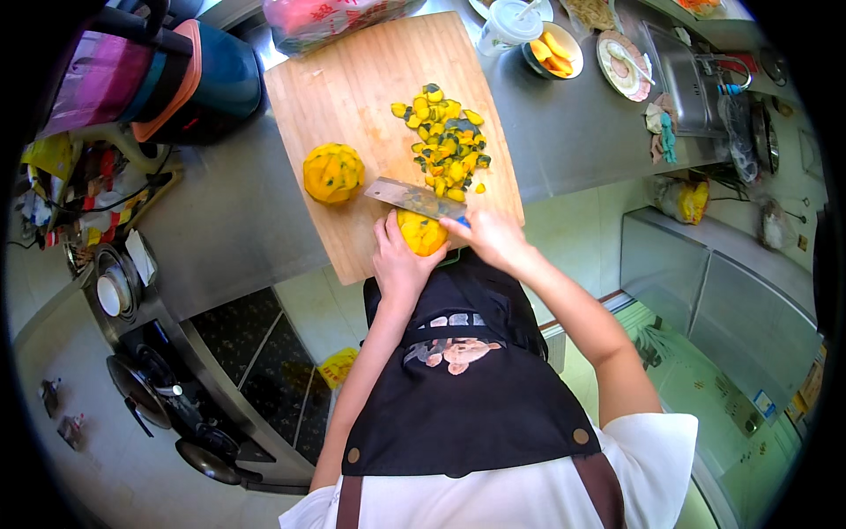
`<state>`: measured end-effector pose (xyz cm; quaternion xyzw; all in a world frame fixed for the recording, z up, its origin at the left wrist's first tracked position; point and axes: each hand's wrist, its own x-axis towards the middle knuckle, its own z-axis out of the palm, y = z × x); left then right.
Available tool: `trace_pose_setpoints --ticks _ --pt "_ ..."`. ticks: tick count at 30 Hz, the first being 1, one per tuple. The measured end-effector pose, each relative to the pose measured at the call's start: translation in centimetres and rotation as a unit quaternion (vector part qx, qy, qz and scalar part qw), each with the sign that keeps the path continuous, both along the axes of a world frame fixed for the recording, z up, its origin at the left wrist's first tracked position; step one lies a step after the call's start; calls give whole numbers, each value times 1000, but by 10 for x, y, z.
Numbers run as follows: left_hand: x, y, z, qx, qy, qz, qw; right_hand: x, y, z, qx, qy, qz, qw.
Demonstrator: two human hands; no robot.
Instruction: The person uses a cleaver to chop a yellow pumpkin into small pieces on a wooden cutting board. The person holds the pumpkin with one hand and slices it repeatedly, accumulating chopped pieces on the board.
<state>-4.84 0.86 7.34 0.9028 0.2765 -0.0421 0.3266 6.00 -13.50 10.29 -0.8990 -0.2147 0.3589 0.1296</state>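
Near the front edge of a wooden cutting board (357, 99), my left hand (400, 261) grips a mostly peeled pumpkin (423, 233) from its left and near side. My right hand (492, 238) holds a kitchen cleaver (416, 197) by its blue handle. The broad blade lies across the far side of that pumpkin, pointing left; whether its edge has cut in cannot be seen. A second pumpkin (334, 173), peeled with green flecks left, rests at the board's left. Beyond the blade, a heap of green-and-yellow peel pieces (449, 142) spreads over the right half.
A bowl of orange slices (554, 51) and a lidded cup with straw (509, 28) stand beyond the board's right corner. Farther right are a plate with a spoon (624, 66) and a sink (687, 73). A blue appliance (221, 79) stands left, a plastic bag (330, 20) behind.
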Motion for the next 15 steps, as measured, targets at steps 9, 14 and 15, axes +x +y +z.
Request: trace_pose_setpoints --ticks 9,14,15 --pt "5 6 11 -68 107 20 992 -18 -9 75 2 36 -9 999" --pt "-4 5 -1 -44 47 12 998 -38 -11 83 -1 33 15 999" --pt "-6 5 -4 -39 31 20 999 -40 -12 81 5 34 9 999"
